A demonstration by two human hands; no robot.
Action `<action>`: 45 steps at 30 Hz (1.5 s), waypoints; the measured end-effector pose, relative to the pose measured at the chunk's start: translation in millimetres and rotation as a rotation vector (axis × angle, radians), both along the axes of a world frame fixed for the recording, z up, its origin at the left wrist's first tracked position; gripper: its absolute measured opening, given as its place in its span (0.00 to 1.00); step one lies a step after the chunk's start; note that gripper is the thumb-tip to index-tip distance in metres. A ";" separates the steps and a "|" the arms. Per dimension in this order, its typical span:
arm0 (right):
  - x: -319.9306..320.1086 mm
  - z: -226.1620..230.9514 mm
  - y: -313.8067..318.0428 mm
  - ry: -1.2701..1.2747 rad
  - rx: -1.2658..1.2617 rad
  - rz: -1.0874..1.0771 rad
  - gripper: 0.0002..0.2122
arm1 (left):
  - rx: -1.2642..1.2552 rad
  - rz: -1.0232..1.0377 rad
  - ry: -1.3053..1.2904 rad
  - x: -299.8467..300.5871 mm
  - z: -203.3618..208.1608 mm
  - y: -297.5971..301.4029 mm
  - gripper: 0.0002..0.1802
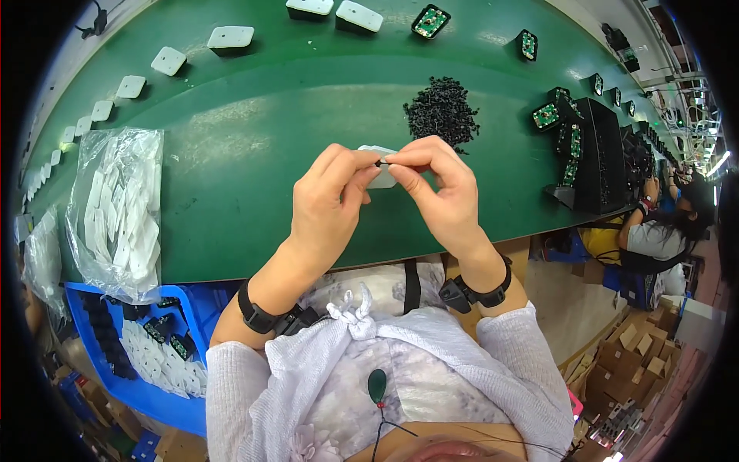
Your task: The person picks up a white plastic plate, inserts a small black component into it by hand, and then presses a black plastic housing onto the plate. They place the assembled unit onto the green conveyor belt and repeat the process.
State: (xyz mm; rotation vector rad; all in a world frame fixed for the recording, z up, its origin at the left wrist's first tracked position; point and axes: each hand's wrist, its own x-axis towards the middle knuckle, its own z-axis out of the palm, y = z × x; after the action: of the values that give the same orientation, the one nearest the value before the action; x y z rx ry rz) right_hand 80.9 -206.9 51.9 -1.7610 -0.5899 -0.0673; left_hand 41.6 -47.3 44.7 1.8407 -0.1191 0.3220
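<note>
In front of me, over the near middle of the bench, my left hand [327,189] and my right hand [445,189] meet with fingertips pinched together. A tiny black part [380,162] shows between them. Just behind the fingers is a white rounded plastic cover [382,182], partly hidden by them. The left fingers seem to grip the cover's edge, while the right thumb and index finger close at the black part. Beyond my right hand lies a heap of small black parts [442,112].
A clear bag of white pieces [115,208] lies left on the green bench [254,169], above a blue bin [146,404]. White-topped housings [230,38] line the far edge. Black housings with green circuit boards [546,115] and a black box [599,158] stand right. Another person [662,231] sits beyond.
</note>
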 end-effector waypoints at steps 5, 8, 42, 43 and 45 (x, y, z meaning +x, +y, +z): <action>-2.5 5.7 4.3 -0.193 -0.155 -0.068 0.03 | -0.347 -0.011 0.202 -4.7 0.4 -2.2 0.09; -5.0 4.6 4.7 -0.086 -0.145 -0.057 0.03 | -0.614 -0.026 0.250 -5.0 -2.6 -2.8 0.08; 54.5 13.7 7.7 0.644 -0.132 0.355 0.09 | -0.617 -0.093 0.340 15.4 -1.2 33.2 0.10; 64.6 15.7 14.1 0.634 -0.163 0.438 0.10 | -0.617 -0.086 0.340 19.5 -1.5 41.8 0.10; 98.5 25.1 13.3 0.312 -0.373 0.311 0.13 | -0.538 0.002 0.370 30.7 -3.0 57.8 0.10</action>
State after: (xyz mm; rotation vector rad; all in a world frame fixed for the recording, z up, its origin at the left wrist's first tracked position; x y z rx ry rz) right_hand 179.4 -193.6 77.0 -1.9615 -0.6680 0.5561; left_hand 72.3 10.5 41.8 1.3363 0.2093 0.0030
